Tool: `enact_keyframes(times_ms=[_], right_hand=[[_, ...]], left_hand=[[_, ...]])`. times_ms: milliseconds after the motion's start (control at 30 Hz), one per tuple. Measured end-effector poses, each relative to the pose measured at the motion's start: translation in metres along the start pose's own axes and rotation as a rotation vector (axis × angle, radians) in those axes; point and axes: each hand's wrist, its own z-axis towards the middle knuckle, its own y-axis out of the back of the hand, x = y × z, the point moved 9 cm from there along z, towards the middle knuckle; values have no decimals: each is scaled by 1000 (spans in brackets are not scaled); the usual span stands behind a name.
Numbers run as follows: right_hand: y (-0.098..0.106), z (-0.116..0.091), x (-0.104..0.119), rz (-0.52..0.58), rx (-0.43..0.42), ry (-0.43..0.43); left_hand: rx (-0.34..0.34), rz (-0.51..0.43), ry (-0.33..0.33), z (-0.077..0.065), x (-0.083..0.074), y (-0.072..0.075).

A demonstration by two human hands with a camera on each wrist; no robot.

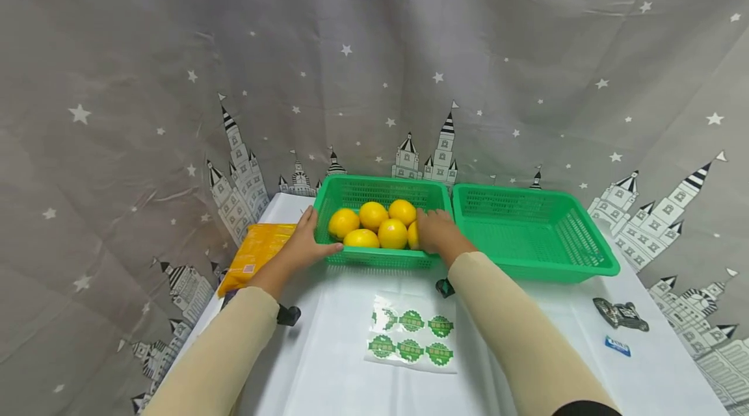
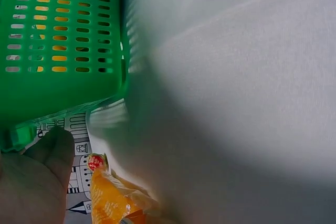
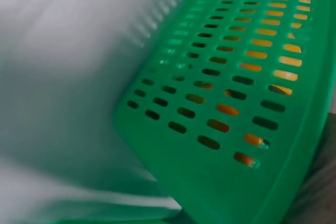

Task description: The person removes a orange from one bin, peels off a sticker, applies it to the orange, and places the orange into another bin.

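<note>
Several round yellow-orange oranges (image 1: pixel 393 234) lie in the left green plastic basket (image 1: pixel 380 260). At that basket's front left corner is my left hand (image 1: pixel 304 248), its fingers along the left side and its thumb stretched towards the front rim. The left wrist view shows the same hand (image 2: pixel 39 187) beside the slotted basket wall (image 2: pixel 68 85). My right hand (image 1: pixel 437 232) reaches over the front rim at the right end and holds an orange (image 1: pixel 413 236), partly hidden by the fingers. The right wrist view mostly shows the basket's slotted side (image 3: pixel 210 114), with the fingers out of sight.
A second green basket (image 1: pixel 526 266) adjoins on the right, with no fruit visible inside. A sheet of green round stickers (image 1: pixel 409 335) lies in front. An orange package (image 1: pixel 257 253) is at left. A dark ornate object (image 1: pixel 620 314) and small blue packet (image 1: pixel 617 346) lie at right.
</note>
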Motion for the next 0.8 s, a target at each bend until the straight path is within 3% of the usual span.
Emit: enact_keyframes(times_ms=[167,333,467,633,733,800], right_hand=[[-3,7,-8,2,-24,-31],[-8,11,-9,-71,-89,-53],[-13,10,-12,-35,-128,-61],[10,-4,-20,247,-274,-10],[33,-34,-23,471,-377,15],[42,-62,-24,611,-427,33]], left_hand=[[-11,-17,1,-1,-2,1],[-3,-26,-8,-3,-1,-1],[18,-15,-2,-4,4,-7],[25,-1,6,-4,0,-6],[12,12,10,-8,-7,0],[-38,37,14,-14,-15,7]])
